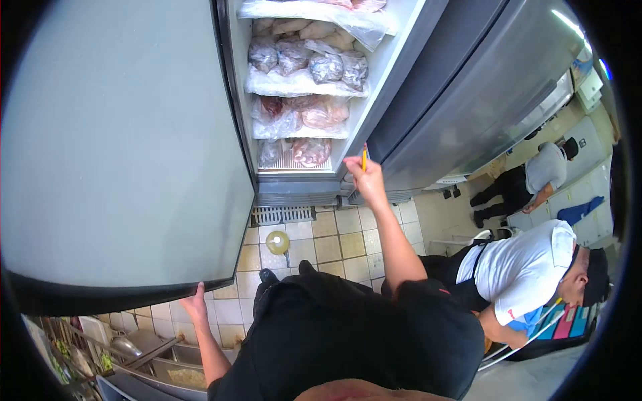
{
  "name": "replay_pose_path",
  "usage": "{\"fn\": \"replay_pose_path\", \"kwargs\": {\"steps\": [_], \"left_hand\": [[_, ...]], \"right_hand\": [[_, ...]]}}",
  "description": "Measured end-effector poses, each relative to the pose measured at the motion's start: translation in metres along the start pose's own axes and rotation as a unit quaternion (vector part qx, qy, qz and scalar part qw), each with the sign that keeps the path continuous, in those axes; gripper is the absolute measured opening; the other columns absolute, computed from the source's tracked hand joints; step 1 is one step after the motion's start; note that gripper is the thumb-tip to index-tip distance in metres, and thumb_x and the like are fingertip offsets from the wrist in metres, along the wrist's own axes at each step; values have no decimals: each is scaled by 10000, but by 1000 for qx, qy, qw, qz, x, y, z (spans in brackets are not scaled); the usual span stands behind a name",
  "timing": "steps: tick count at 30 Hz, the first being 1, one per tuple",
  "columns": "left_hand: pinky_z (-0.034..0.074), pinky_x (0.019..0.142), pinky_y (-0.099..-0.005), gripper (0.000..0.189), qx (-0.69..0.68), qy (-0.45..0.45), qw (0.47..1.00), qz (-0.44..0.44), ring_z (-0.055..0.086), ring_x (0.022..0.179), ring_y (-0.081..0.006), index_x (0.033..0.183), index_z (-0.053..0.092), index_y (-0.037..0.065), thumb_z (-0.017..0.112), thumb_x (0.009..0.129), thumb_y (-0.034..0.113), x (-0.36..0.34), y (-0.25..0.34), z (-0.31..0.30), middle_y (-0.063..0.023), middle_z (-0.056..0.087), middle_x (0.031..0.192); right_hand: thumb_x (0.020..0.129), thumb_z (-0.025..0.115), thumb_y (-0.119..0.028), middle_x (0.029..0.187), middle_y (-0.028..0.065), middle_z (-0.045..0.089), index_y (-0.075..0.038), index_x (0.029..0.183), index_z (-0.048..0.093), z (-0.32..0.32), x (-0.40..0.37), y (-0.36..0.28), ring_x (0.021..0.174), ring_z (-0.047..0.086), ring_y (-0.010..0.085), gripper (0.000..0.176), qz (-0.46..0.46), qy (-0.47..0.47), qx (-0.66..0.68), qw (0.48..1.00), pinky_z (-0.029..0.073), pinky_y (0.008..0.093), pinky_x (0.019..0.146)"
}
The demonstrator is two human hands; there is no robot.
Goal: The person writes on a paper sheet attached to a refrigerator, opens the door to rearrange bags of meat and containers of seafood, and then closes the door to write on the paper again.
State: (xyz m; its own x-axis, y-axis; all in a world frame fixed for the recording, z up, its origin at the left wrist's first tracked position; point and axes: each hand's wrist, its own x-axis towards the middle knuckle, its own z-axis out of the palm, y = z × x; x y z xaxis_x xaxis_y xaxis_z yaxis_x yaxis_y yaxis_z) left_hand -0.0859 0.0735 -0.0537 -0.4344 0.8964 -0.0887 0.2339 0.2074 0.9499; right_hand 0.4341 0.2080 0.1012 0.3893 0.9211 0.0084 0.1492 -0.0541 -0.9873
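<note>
An upright freezer stands open, its door [127, 147] swung out to the left. My left hand [194, 301] is at the door's edge, fingers wrapped round it. My right hand [366, 179] is closed on a thin yellow pen [364, 159], in front of the freezer's right side wall. Inside, bagged meat lies on several shelves: dark bags [328, 67] on an upper shelf, pinkish bags [324, 112] on the one below, and another bag [311, 152] on the bottom rack.
Another closed steel door [468, 100] is at the right. A co-worker in a white shirt [515, 260] leans close at my right; another person [545, 167] stands farther back. A round yellowish container [277, 242] and a drain grate [284, 214] are on the floor. Sinks [180, 364] are lower left.
</note>
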Motion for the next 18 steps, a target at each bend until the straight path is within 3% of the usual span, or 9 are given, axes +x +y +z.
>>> {"fn": "replay_pose_path", "kwargs": {"steps": [2, 6, 7, 14, 16, 17, 18], "left_hand": [[497, 857, -330, 370, -56, 24, 998, 4, 621, 894, -189, 1101, 613, -88, 767, 787, 30, 8, -15, 1, -135, 667, 1035], [487, 894, -345, 418, -20, 34, 998, -46, 615, 954, -207, 1133, 592, -95, 779, 786, 45, 19, -14, -3, -155, 646, 1110], [483, 906, -350, 430, -12, 34, 998, -55, 612, 973, -215, 1141, 587, -96, 781, 784, 46, 21, -19, -4, -161, 640, 1130], [430, 993, -377, 573, -23, 104, 994, -28, 564, 1096, -253, 1261, 525, -97, 795, 783, 66, 39, -63, 2, -189, 591, 1247], [420, 1007, -381, 620, 1, 104, 993, -60, 544, 1128, -248, 1303, 489, -94, 793, 786, 62, 47, -82, -6, -191, 562, 1293], [408, 1031, -400, 709, 9, 93, 993, -68, 537, 1175, -297, 1328, 458, -92, 824, 756, 111, 50, -88, -11, -223, 527, 1338], [405, 1039, -403, 734, 115, 84, 986, -89, 536, 1189, -319, 1335, 454, -90, 828, 750, 150, 42, -89, -12, -239, 525, 1340]], "right_hand": [[902, 684, -238, 649, -75, 513, -59, 926, 708, 4, 28, 1, 491, 396, 20, 182, -63, 34, -49, 996, 288, 217, 433], [886, 703, -226, 718, -33, 593, -12, 957, 713, 21, 72, -26, 616, 474, 44, 225, -143, 38, -140, 979, 386, 231, 554], [860, 726, -226, 849, 72, 702, 8, 1012, 713, 23, 81, -34, 789, 611, 119, 280, -142, 35, -184, 972, 488, 285, 748], [831, 750, -219, 887, 103, 696, 6, 1033, 697, 37, 158, -54, 815, 628, 160, 306, -129, 53, -180, 974, 491, 294, 785], [800, 762, -212, 944, 147, 688, 5, 1022, 698, 32, 197, -40, 878, 641, 231, 317, -174, 58, -190, 965, 487, 325, 830], [792, 765, -210, 958, 162, 685, 6, 1020, 697, 32, 215, -35, 896, 642, 252, 322, -207, 70, -191, 957, 485, 335, 838], [783, 767, -209, 973, 176, 682, 8, 1017, 696, 35, 224, -40, 914, 643, 273, 327, -239, 82, -189, 949, 484, 345, 846]]}}
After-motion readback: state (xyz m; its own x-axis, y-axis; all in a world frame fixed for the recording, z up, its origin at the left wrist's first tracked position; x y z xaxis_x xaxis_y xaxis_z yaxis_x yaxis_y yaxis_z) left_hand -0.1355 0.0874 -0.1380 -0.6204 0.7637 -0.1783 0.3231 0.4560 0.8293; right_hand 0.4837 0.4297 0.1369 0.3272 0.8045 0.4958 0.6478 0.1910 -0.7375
